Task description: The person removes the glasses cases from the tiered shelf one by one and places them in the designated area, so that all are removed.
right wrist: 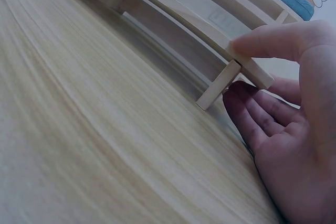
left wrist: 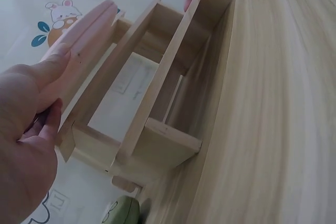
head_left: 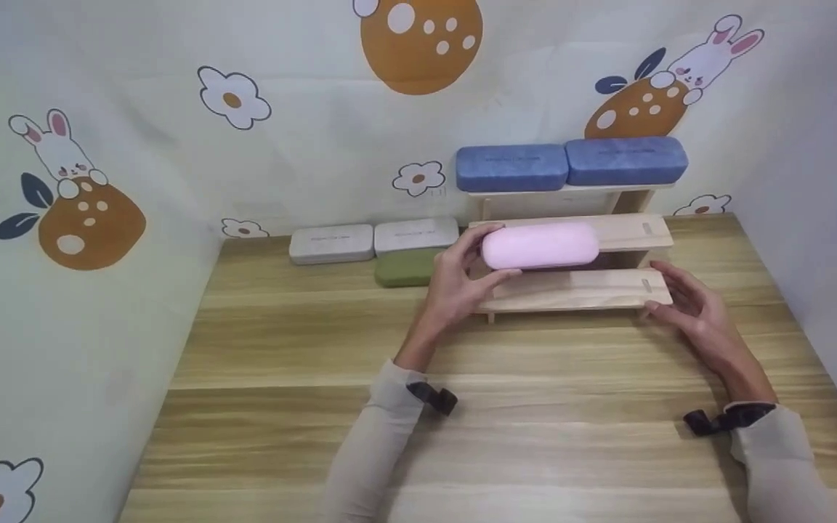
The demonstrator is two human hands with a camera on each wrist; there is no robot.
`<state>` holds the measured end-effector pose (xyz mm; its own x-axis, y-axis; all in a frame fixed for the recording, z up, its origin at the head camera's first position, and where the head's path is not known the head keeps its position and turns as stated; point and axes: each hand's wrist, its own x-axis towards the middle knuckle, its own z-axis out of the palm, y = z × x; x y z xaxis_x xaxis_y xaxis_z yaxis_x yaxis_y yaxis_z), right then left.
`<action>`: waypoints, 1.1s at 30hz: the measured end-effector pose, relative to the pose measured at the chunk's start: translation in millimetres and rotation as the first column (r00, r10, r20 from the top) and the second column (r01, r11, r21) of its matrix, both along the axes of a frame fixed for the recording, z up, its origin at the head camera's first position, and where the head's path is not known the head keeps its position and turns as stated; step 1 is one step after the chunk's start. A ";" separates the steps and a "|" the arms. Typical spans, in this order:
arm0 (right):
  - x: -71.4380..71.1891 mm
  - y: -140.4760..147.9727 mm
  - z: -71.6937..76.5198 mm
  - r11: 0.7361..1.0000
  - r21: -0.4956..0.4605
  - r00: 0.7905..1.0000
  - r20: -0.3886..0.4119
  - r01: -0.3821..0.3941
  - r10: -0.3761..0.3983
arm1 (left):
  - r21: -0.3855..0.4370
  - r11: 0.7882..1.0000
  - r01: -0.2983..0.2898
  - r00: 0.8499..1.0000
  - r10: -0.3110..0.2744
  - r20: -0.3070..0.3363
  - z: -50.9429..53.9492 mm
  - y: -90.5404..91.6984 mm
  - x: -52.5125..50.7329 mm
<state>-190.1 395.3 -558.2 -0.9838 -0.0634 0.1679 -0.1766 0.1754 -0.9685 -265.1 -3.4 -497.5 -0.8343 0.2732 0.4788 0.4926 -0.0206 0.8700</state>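
My left hand [head_left: 456, 280] grips a pink glasses case [head_left: 540, 245] by its left end, thumb in front and fingers behind. In the head view the case covers part of the middle step of a three-step wooden rack [head_left: 571, 292]. The left wrist view shows the pink case [left wrist: 93, 38] beside the upper part of the rack; whether it touches the wood I cannot tell. At the right end of the lowest step, my right hand [head_left: 705, 319] pinches the board. In the right wrist view its thumb presses the board's edge, with fingers curled below.
Two blue cases [head_left: 511, 167] sit side by side on the top step. Left of the rack, two pale grey cases [head_left: 331, 243] lie against the patterned wall, with a green case [head_left: 402, 269] in front, partly behind my left hand. Everything stands on a wood-grain table [head_left: 280, 407].
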 end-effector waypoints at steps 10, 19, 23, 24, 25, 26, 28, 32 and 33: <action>1.1 1.1 1.1 1.000 -0.010 1.000 0.006 -0.003 0.003 | 0.028 0.998 -0.052 0.997 0.050 0.055 -2.1 -31.6 -2.0; 0.6 -0.5 -0.9 0.997 -0.081 1.000 0.018 -0.012 0.014 | 0.100 0.994 -0.044 0.995 0.035 0.091 0.1 -57.4 -4.0; 0.9 -0.3 -1.7 0.996 -0.087 1.000 0.017 -0.013 0.015 | 0.097 0.992 -0.076 0.995 0.068 0.076 -0.6 -66.8 -5.9; 0.9 -0.4 -1.8 0.996 -0.085 1.000 0.017 -0.013 0.014 | 0.096 0.992 -0.086 0.994 0.079 0.075 -0.7 -69.5 -6.1; 0.9 -0.5 -2.0 0.997 -0.082 1.000 0.016 -0.012 0.014 | 0.092 0.991 -0.099 0.993 0.092 0.077 -0.9 -72.5 -6.2; 0.8 -0.5 -2.0 0.997 -0.082 1.000 0.017 -0.013 0.014 | 0.094 0.989 -0.111 0.991 0.104 0.079 -0.9 -75.4 -6.3; 0.7 -0.8 -1.7 0.997 -0.073 1.000 0.016 -0.010 0.011 | 0.110 0.986 -0.125 0.989 0.116 0.087 -0.8 -81.3 -6.4; 0.9 -0.4 -0.7 0.998 -0.059 1.000 0.018 -0.005 0.006 | 0.148 0.977 -0.155 0.986 0.143 0.089 -0.6 -92.0 -7.4; 1.0 -0.3 -0.6 0.999 -0.053 1.000 0.018 -0.004 0.005 | 0.157 0.974 -0.161 0.985 0.149 0.087 -0.9 -94.7 -7.9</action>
<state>-189.1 395.0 -558.8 -0.9865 -0.0589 0.1530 -0.1593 0.1233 -0.9795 -272.9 -98.1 -498.3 -0.8952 0.0611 0.4414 0.4351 -0.0936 0.8955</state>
